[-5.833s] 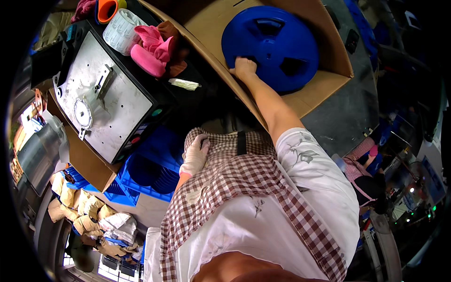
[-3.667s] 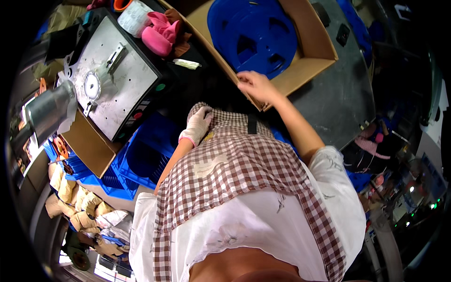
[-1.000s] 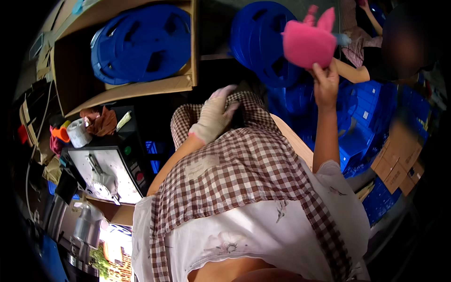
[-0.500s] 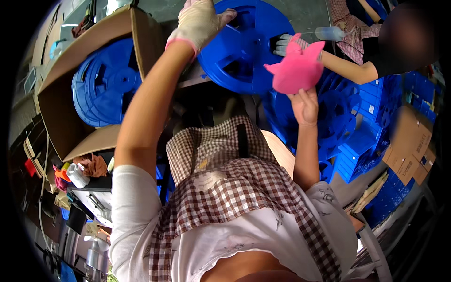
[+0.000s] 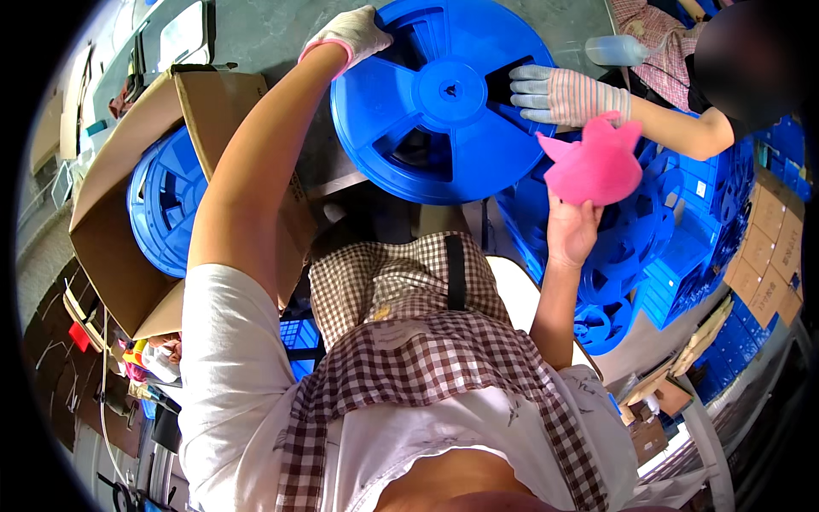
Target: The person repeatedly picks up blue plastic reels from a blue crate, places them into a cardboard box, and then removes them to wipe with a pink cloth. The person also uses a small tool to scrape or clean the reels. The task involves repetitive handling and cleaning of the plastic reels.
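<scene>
A large blue plastic reel [image 5: 452, 145], with cut-out windows and a round hub, lies on the grey table in front of me. My left hand [image 5: 351, 34], in a white glove with a pink cuff, has its fingers closed at the reel's upper left rim. My bare right hand [image 5: 572, 229] is raised at the right. It pinches the bottom of a bright pink cloth [image 5: 595, 166], bunched up with several pointed corners. A co-worker's hand [image 5: 567, 96] in a striped glove reaches over the reel's right edge, just above the cloth.
An open cardboard box [image 5: 107, 218] at the left holds another blue reel [image 5: 162, 218]. More blue reels [image 5: 627, 230] and blue crates [image 5: 674, 277] stand at the right. A clear bottle [image 5: 616, 51] is near the co-worker, with flat cartons [image 5: 772, 247] farther right.
The reel now sits lower and farther left in view. My left hand has shifted to its rim. The pink cloth in my right hand moved right and down; the co-worker's gloved hand shows more fully.
</scene>
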Available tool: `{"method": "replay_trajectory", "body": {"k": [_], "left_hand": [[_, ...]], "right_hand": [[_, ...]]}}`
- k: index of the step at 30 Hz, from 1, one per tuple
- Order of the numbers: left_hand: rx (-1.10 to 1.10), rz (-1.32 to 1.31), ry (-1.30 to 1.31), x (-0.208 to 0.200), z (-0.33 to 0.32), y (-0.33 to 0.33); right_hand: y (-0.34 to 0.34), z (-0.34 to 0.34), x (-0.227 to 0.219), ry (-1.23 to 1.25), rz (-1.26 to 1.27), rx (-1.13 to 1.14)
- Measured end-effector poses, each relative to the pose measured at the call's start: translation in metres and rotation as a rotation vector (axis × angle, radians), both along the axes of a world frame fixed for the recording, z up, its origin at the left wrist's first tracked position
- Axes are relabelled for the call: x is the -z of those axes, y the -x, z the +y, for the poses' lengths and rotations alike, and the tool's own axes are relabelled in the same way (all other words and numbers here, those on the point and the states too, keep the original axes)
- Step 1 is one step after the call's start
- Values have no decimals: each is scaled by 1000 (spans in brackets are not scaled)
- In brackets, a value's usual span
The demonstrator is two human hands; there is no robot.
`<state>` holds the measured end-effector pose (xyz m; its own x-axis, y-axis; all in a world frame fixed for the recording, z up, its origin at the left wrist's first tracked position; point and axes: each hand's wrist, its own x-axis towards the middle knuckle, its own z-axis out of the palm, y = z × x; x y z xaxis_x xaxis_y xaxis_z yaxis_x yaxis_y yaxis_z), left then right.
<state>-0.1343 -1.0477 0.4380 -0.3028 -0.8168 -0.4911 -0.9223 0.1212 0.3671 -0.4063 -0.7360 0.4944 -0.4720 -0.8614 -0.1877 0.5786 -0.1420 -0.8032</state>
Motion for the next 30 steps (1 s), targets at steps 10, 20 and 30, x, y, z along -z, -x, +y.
{"method": "replay_trajectory", "body": {"k": [10, 20, 30], "left_hand": [[-252, 631, -570, 35, 3, -36], [-130, 712, -818, 7, 26, -72], [-378, 827, -773, -4, 59, -51]], "right_hand": [[26, 11, 57, 47, -370, 193], [-14, -8, 95, -247, -281, 246], [22, -20, 171, 103, -416, 107]]}}
